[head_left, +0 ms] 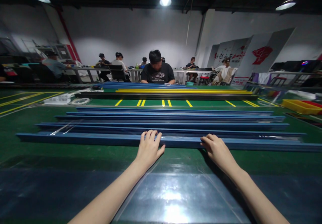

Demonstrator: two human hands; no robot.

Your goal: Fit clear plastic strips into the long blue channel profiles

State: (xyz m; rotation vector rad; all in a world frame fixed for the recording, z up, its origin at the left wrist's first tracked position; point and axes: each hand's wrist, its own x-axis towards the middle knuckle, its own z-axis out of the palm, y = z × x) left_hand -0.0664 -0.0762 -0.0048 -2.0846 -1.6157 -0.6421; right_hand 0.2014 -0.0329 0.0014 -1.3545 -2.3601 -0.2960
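Note:
A long blue channel rail [100, 139] lies crosswise on the green table, nearest to me. Over its top edge, left of the middle, curl the fingers of my left hand [150, 147], with the thumb against the near side. Farther right, my right hand [215, 149] is closed on the same rail, fingertips at its upper edge and the thumb hidden. Just behind it lie several similar blue rails [176, 119], roughly parallel, with clear plastic film [66, 127] across their left part. The undersides of both hands' grips are partly hidden.
Shiny clear sheeting [173, 190] covers the near table. Beyond the blue rails lie yellow strips [186, 91] and a black rail [161, 96]. A yellow bin [300, 106] stands right; a roll [80, 101] lies left. A person [157, 71] sits opposite, others farther back.

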